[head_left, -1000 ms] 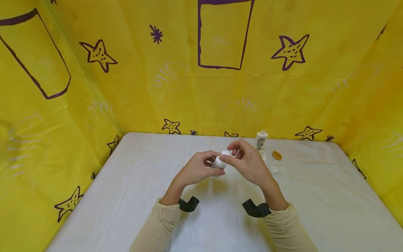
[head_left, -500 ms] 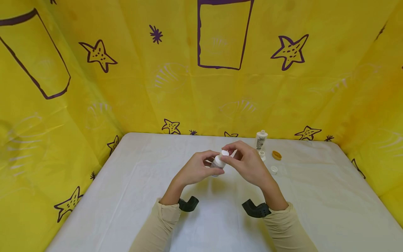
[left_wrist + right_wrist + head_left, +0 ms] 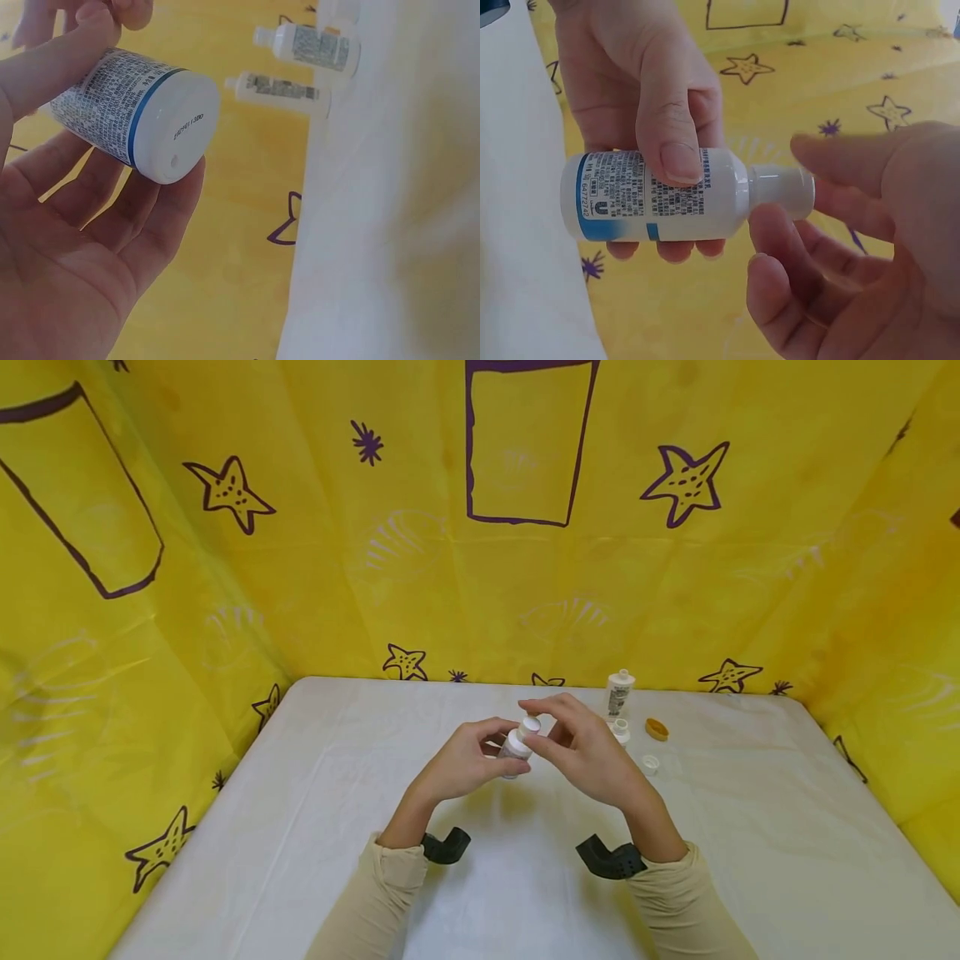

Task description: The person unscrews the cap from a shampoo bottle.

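My left hand [image 3: 474, 760] grips a small white bottle [image 3: 697, 199] with a printed label and a blue band, holding it tilted above the table. In the left wrist view, the bottle's base [image 3: 184, 127] faces the camera and carries a printed code. My right hand [image 3: 592, 752] is at the bottle's white cap [image 3: 784, 191], its fingers loosely curled round it. One finger touches the cap from below, while an upper fingertip [image 3: 802, 144] stands slightly off it. The cap sits at the neck end of the bottle.
To the right on the white table [image 3: 337, 827] stand a white bottle [image 3: 619, 693] and a shorter white one [image 3: 620, 732]. Beside them lie an orange ring-like piece [image 3: 656, 729] and a small white cap [image 3: 650, 765]. A yellow patterned cloth [image 3: 420, 577] rises behind the table.
The right fingers have shifted round the cap and spread a little, showing more of it. Both hands and the bottle have moved slightly left in the head view. The left hand keeps its hold.
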`<state>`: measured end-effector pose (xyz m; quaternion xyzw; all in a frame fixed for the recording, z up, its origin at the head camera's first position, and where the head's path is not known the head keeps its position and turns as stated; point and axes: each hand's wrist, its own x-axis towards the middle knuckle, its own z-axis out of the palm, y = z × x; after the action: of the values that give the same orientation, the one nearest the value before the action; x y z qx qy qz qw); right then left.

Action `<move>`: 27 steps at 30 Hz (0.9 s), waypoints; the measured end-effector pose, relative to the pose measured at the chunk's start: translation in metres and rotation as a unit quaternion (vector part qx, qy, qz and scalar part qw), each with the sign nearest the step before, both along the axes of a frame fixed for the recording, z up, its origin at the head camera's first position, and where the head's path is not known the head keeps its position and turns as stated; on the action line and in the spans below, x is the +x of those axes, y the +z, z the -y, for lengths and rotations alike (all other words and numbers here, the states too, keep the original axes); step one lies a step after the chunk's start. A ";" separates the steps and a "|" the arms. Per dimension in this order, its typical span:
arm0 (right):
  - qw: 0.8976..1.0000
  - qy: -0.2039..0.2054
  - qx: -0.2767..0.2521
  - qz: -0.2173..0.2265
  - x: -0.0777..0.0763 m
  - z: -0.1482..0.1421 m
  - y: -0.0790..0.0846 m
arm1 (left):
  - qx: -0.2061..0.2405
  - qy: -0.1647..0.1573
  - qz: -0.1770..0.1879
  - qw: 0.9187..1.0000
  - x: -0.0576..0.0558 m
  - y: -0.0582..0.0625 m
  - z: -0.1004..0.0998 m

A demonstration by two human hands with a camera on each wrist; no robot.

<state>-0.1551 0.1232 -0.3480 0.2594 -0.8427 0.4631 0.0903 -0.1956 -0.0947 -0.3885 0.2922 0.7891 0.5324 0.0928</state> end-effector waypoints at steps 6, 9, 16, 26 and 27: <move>0.999 -0.036 -0.004 0.027 0.000 0.001 0.001 | 0.006 -0.003 0.000 1.000 0.001 0.000 0.000; 0.998 -0.055 -0.004 0.044 -0.001 0.002 0.000 | 0.005 -0.006 0.005 1.000 0.003 0.000 0.000; 0.996 -0.076 0.011 0.055 -0.004 0.005 -0.003 | 0.003 -0.011 0.003 1.000 0.002 -0.001 0.000; 0.998 -0.061 0.010 0.015 -0.001 0.005 -0.003 | -0.005 -0.007 -0.003 1.000 0.003 0.000 0.000; 0.998 -0.055 0.010 0.007 -0.001 0.005 -0.003 | -0.005 -0.006 -0.005 1.000 0.003 0.000 0.000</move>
<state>-0.1563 0.1185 -0.3512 0.2106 -0.8609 0.4506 0.1067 -0.1925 -0.0948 -0.3883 0.2994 0.7901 0.5266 0.0934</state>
